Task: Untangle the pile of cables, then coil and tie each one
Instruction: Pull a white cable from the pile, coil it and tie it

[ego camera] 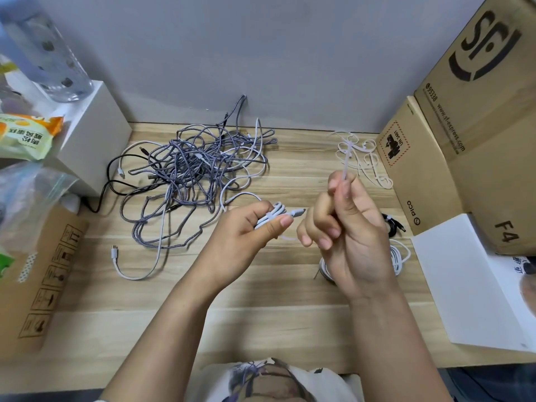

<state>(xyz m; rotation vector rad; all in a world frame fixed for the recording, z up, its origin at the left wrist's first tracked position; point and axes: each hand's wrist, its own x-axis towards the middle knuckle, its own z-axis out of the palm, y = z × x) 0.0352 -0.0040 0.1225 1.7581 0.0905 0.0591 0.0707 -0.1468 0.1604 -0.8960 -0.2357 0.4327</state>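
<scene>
A wooden desk (261,320) runs up to a grey wall, with cardboard boxes (475,134) stacked along its right side and a white box (95,134) on the left that carries a clear bottle (49,53). A flat white box (464,285) lies near right.

Across the far left-centre of the desk sprawls the tangled pile of cables (200,169): mostly grey braided cord, with white leads and one black lead threaded through it, and a white plug end trailing off to the near left.

The left hand (252,230) is raised above the desk, its fingers curled round a small white coiled cable (275,216), whose connector pokes out to the right past the thumb. The right hand (348,227), just beside it, pinches a thin white cable tie (345,172) between thumb and fingertips, the strip standing upward.

Beyond that hand, far right, lies a loose heap of white ties (362,158). Under and right of the right wrist rest a coiled white cable (400,256) and a smaller coiled black cable (393,224).
</scene>
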